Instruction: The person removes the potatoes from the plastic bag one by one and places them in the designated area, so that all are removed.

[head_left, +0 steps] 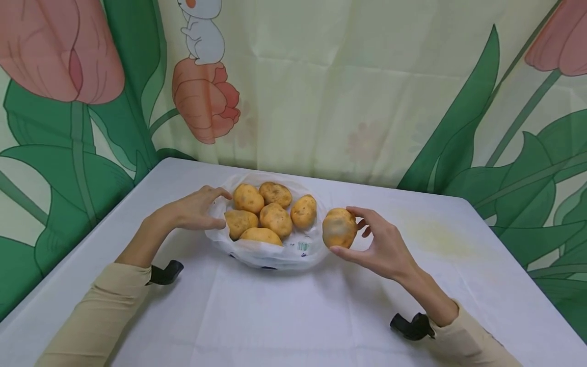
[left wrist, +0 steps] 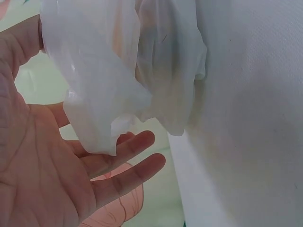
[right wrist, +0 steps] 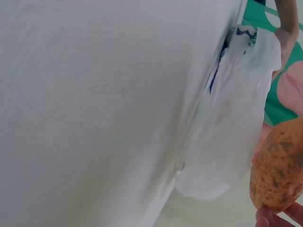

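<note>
My right hand [head_left: 384,247] holds a yellow-brown potato [head_left: 339,228] between thumb and fingers, raised beside the right rim of a white plastic bag [head_left: 275,257]. In the right wrist view the same potato [right wrist: 280,165] shows speckled skin above the fingertips. Several potatoes [head_left: 276,220] lie inside the bag, whose mouth is spread wide. At the bag's left rim is my left hand [head_left: 194,208], thumb and forefinger apart. The left wrist view shows that hand's fingers [left wrist: 128,182] fairly straight beside the hanging plastic [left wrist: 104,85], which hides part of them.
The bag stands on a table with a white cloth [head_left: 275,321]. Behind the table hangs a curtain [head_left: 321,92] printed with tulips and a rabbit. Black wrist cameras [head_left: 167,272] sit under both sleeves.
</note>
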`<state>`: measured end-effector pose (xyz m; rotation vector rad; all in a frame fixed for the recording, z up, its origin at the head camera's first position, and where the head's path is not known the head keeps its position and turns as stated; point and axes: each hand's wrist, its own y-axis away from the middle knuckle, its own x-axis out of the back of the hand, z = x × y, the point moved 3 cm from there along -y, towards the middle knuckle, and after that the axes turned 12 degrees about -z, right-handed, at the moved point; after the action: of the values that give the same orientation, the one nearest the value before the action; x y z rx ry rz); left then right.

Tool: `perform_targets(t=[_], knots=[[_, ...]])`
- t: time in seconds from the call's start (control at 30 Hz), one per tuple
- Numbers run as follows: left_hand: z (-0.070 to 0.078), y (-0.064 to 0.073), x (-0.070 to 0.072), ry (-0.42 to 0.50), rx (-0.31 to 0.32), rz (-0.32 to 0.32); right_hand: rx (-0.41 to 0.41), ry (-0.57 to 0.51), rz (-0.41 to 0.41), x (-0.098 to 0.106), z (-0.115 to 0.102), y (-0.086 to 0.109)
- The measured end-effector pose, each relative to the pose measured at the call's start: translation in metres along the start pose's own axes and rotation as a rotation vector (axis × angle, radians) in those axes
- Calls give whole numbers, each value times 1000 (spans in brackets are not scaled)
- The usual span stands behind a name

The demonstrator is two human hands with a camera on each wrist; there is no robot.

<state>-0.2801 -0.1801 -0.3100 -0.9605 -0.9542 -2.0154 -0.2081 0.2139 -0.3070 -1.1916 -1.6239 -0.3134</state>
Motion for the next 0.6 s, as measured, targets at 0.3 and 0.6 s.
perform_targets(t=[0.3, 0.6], knots=[[1, -1, 1, 2, 11, -9, -41, 18, 17, 9, 17, 0], [0, 0, -1, 6, 18, -11, -149, 38, -49, 17, 39, -7]])
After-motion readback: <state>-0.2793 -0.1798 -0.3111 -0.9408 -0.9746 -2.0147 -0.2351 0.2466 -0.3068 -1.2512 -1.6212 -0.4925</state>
